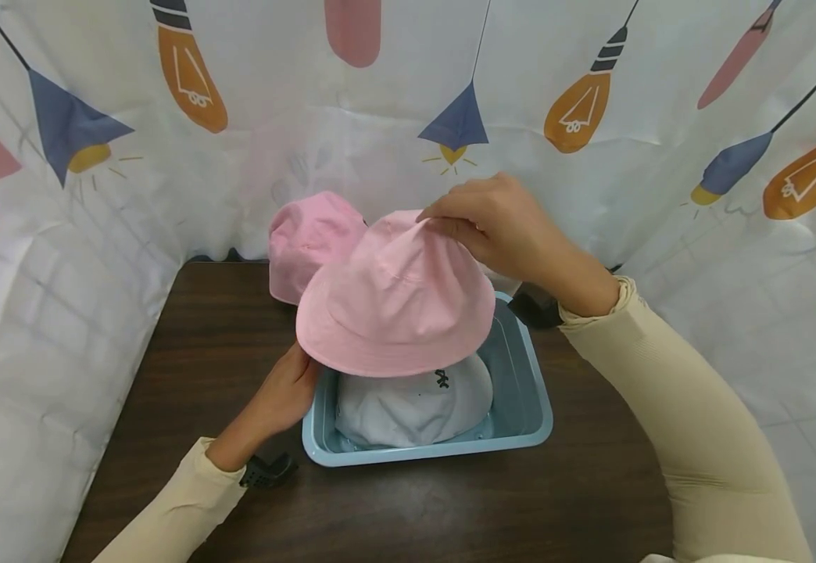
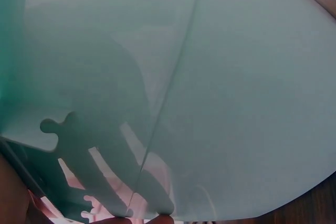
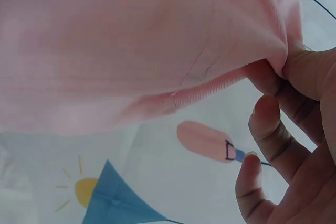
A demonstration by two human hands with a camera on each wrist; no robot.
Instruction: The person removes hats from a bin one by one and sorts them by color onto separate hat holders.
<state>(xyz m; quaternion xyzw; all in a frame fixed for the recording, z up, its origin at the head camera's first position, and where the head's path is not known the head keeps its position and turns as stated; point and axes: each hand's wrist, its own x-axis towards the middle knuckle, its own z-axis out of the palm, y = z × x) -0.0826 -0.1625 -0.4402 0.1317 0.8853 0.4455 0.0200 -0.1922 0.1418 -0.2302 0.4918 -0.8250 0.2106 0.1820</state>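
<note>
— First item, and its place?
— One pink bucket hat, brim down, below and left of the right hand, over a blue basin.
— State of that hand?
— Pinching a fold of the crown between thumb and forefinger, with other fingers bent, off the cloth.
— And of the left hand?
— At the basin's near-side rim, partly under the brim; curled round or merely resting, hard to tell.
— Further stock?
— One pale grey hat in the basin, right of the left hand; one second pink hat, beyond it.
— Likely faults?
— Possible slip, from so small a pinch; possible brim snag on the rim or left hand, from hanging so low.
</note>
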